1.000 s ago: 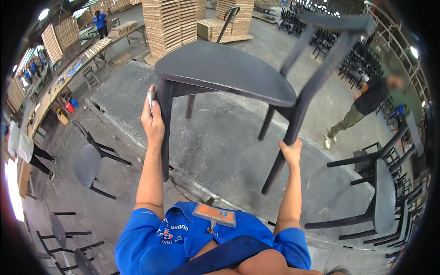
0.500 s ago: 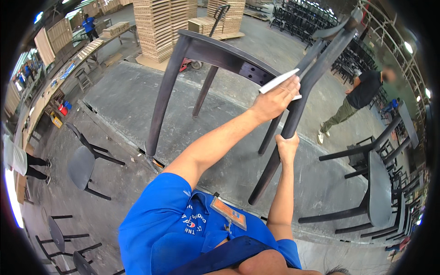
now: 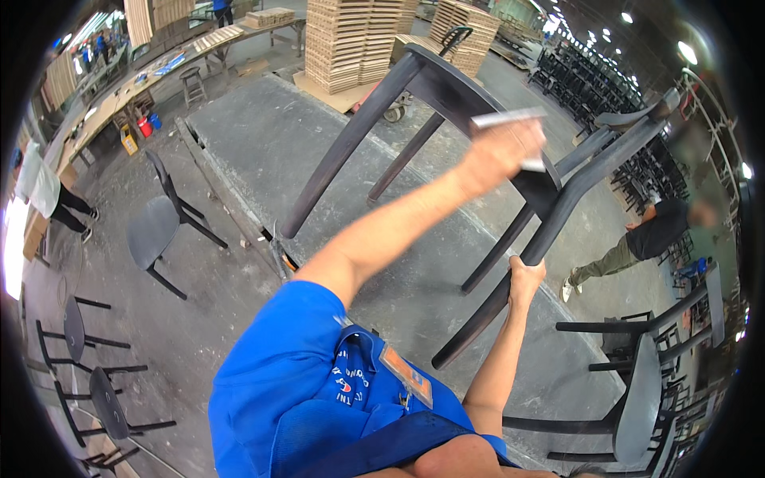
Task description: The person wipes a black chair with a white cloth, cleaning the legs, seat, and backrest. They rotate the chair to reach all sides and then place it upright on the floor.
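A dark wooden chair (image 3: 454,89) is tilted in front of me, its legs angled toward me and its back toward the far right. My left hand (image 3: 504,153), slightly blurred, holds a flat whitish sheet (image 3: 510,118) over the edge of the chair's seat frame. Whether the sheet is sandpaper or cloth, I cannot tell. Lower down, my right hand (image 3: 526,280) is wrapped round the chair's long leg (image 3: 472,325). The sheet and my left hand cover part of the seat frame.
A wide grey platform (image 3: 255,127) lies beneath the chair. Dark chairs stand left (image 3: 155,231) and right (image 3: 640,390). Stacked wooden pieces (image 3: 343,44) rise at the back, near a long workbench (image 3: 119,99). A person in dark clothes (image 3: 657,231) is at the right, another person (image 3: 40,187) far left.
My left hand with the sheet has moved away from the long leg, along the seat frame. My right hand keeps its grip on the leg. The whole view has shifted.
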Tool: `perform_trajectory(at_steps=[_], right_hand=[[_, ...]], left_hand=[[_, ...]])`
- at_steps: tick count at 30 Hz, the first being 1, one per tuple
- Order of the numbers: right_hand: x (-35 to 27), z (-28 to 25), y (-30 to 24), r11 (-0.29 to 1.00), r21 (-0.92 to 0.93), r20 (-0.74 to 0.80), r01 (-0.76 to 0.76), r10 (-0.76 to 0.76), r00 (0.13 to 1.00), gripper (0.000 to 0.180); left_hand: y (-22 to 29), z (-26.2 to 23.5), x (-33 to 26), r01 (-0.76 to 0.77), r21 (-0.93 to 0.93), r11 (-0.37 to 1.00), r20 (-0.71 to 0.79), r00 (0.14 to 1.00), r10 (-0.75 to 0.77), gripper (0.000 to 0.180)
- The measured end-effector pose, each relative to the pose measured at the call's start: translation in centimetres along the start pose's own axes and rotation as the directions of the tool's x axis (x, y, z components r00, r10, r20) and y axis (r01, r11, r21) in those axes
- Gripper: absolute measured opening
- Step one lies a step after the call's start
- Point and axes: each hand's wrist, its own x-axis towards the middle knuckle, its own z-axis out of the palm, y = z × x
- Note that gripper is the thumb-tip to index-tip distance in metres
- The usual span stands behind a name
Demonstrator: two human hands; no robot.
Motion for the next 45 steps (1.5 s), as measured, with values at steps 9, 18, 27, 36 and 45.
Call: perform_trajectory(at_steps=[9,18,27,36,45], right_hand=[[0.1,0.0,-0.1,0.995,-0.1,-0.02,-0.001,-0.001,1.0,0.025],[-0.2,0.4,0.3,0.997,-0.082,-0.023,0.001,-0.003,1.0,0.029],[0.1,0.2,-0.8,0.995,-0.095,-0.023,0.029,-0.031,0.999,0.031],[-0.8,0.6,-0.6,0.986,-0.166,-0.052,-0.006,-0.003,0.999,0.039],[-1.4,0.2,-1.6,0.978,-0.202,0.024,-0.05,0.056,0.998,0.057]], left_hand=[[-11.2,-0.9,0.3,0.492,0.102,0.865,-0.256,0.853,-0.455,0.053],[-16.0,-5.2,1.0,0.787,0.012,0.617,0.214,0.601,-0.77,0.055],[-3.3,-1.4,-1.5,0.014,0.025,1.0,0.127,0.992,-0.017,0.055],[-6.7,-1.1,-1.4,-0.384,-0.105,0.917,0.339,0.853,0.396,0.052],[0.5,-0.3,3.6,-0.742,-0.137,0.656,0.705,0.392,0.591,0.053]])
